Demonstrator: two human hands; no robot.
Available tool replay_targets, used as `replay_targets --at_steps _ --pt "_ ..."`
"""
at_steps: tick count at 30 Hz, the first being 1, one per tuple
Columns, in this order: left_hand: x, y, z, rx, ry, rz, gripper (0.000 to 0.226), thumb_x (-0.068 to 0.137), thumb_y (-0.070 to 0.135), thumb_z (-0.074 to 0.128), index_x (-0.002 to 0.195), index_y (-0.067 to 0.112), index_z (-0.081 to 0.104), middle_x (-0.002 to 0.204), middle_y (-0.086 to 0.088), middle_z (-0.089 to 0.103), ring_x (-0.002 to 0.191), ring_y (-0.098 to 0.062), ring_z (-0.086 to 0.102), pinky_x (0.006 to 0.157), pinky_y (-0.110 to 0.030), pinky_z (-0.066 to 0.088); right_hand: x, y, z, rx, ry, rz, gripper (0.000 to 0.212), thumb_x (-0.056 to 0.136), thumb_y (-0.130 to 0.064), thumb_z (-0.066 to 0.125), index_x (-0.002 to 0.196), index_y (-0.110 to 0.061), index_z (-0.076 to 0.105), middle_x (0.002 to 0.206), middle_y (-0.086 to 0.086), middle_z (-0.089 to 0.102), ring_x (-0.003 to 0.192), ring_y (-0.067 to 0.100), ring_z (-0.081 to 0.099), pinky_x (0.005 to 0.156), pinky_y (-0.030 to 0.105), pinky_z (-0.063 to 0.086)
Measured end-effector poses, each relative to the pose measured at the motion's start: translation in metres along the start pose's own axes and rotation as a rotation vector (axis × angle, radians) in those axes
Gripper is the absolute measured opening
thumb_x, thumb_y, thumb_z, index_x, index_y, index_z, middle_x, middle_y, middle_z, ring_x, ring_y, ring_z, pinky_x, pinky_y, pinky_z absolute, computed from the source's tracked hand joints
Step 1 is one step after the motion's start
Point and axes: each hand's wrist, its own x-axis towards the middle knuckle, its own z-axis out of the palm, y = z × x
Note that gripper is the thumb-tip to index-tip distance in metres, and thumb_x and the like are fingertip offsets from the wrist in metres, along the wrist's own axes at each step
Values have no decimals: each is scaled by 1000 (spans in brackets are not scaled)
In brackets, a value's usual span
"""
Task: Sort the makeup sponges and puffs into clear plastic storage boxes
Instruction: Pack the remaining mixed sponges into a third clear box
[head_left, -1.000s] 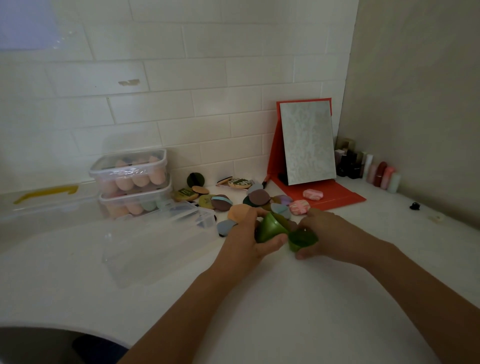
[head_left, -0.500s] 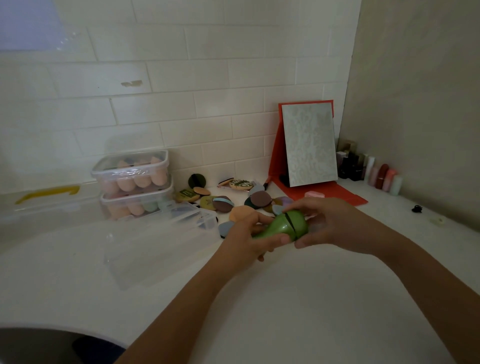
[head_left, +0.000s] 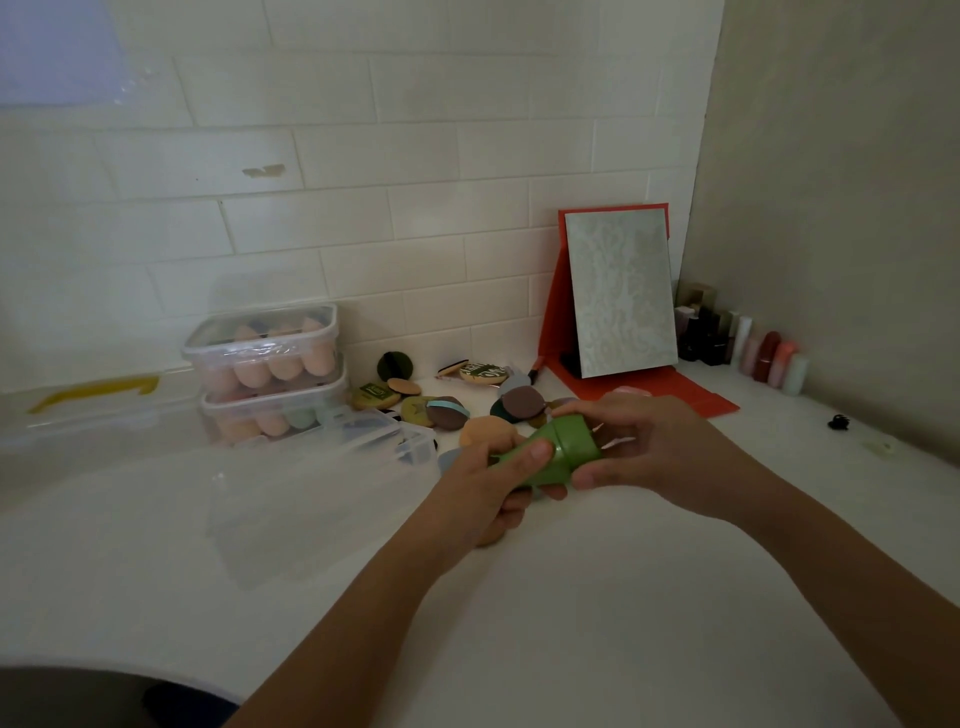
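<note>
Both hands hold a green egg-shaped sponge case above the white counter. My left hand grips its narrow end; my right hand grips the wide cap end. The two halves are pressed together. An orange sponge lies just behind my left hand. Several flat round puffs in brown, green and beige are scattered behind it. Two stacked clear boxes with pink and orange sponges stand at the wall. An open clear box lies left of my hands.
A red folding mirror stand stands at the back right, with a row of small cosmetic bottles in the corner. A clear bin with a yellow handle sits far left. A small black clip lies at the right.
The two green halves were apart a second ago; my hands have brought them together and lifted the closed case slightly.
</note>
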Motion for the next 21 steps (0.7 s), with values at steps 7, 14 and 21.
replay_targets --at_steps 7,14,21 --pt "-1 2 2 42 69 82 57 76 38 61 111 -6 48 58 6 60 43 -3 34 41 -14 31 1 -1 7 64 65 -12 36 65 -34 70 100 -41 63 85 -29 66 82 -1 64 73 14 52" --pt "-6 -1 1 366 217 165 37 73 48 70 97 24 56 100 -7 58 70 -20 59 56 -26 50 3 0 14 271 54 93 32 71 -29 65 101 -21 67 93 -3 73 85 11 71 70 21 56" --pt "-38 48 -38 570 201 182 20 86 33 59 103 24 51 89 7 54 64 4 54 54 -11 43 25 -16 40 449 -17 75 46 76 -18 73 118 -13 56 100 -6 71 99 13 67 78 24 55"
